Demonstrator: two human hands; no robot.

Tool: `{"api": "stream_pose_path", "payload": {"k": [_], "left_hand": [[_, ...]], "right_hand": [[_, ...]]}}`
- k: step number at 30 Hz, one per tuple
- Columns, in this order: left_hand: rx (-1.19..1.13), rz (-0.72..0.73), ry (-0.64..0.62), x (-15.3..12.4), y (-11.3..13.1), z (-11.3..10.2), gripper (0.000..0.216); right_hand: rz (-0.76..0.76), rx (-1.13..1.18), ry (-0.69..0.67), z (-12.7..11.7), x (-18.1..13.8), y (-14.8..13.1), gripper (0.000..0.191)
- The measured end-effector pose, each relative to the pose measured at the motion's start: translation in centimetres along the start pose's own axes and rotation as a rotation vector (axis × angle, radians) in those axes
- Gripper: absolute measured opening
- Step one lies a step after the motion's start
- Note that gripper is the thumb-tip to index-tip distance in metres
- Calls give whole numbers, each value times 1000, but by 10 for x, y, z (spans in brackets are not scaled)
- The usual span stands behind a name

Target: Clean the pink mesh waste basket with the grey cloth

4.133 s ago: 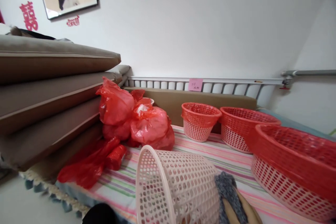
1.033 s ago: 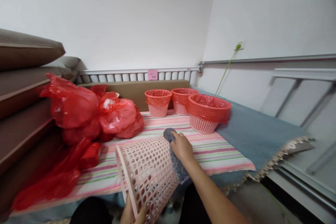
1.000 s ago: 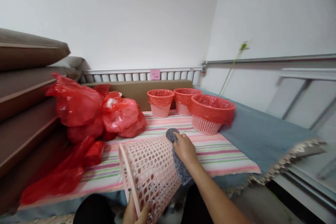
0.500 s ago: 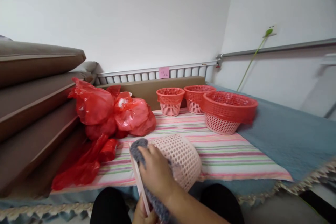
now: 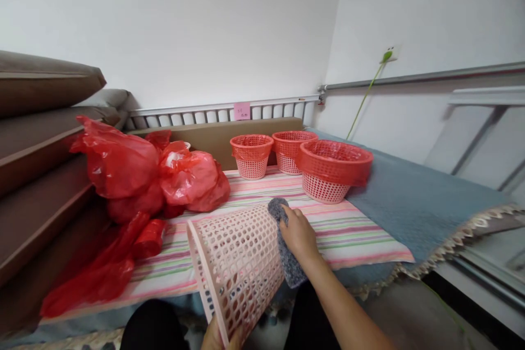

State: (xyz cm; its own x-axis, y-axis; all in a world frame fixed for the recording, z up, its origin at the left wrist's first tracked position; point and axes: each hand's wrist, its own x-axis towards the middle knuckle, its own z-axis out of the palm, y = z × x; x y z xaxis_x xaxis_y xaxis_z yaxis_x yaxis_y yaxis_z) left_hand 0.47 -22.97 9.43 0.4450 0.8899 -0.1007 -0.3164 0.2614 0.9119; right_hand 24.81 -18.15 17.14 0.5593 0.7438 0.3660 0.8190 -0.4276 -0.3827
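A pale pink perforated plastic basket (image 5: 241, 246) lies tilted on its side above my knees, its rim toward the lower left. Low in the view, my left hand (image 5: 223, 336) grips that rim, with part of the hand cut off by the frame edge. My right hand (image 5: 298, 234) is closed on a grey cloth (image 5: 289, 254) and presses it against the basket's base end. Part of the cloth hangs down below my fingers.
Three baskets lined with red bags, a near one (image 5: 336, 169) and two behind, stand on a striped cloth (image 5: 361, 229). Filled red plastic bags (image 5: 192, 178) and a red bag roll (image 5: 150, 238) lie left, beside stacked cushions (image 5: 45, 175). A radiator (image 5: 205, 115) runs along the wall.
My right hand has moved the grey cloth from the basket's rim to its base end. The basket has turned so that more of its side faces me. The view has shifted right.
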Motion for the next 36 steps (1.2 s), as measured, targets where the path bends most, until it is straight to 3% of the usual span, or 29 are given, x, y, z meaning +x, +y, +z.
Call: {"api": "stream_pose_path", "payload": {"k": [9,16,27,31,36], "left_hand": [[-167,14,35,9,58,8,85],[-230,16,62,9,38,2,93],[-237,50,89,15,26,-2,101],[-207,65,109,14,27,2,93],[-155,105,119,12,30,-1,77]], "right_hand": [[-54,-11,25,4,-10,-1,43],[-79,-15,48,8,-13,4,42],[-48,-14,25,5,-12,2,43],[-73,67,-58,-3,-14,-33,44],[-406,320,-209,-10,-44,-125,45]]}}
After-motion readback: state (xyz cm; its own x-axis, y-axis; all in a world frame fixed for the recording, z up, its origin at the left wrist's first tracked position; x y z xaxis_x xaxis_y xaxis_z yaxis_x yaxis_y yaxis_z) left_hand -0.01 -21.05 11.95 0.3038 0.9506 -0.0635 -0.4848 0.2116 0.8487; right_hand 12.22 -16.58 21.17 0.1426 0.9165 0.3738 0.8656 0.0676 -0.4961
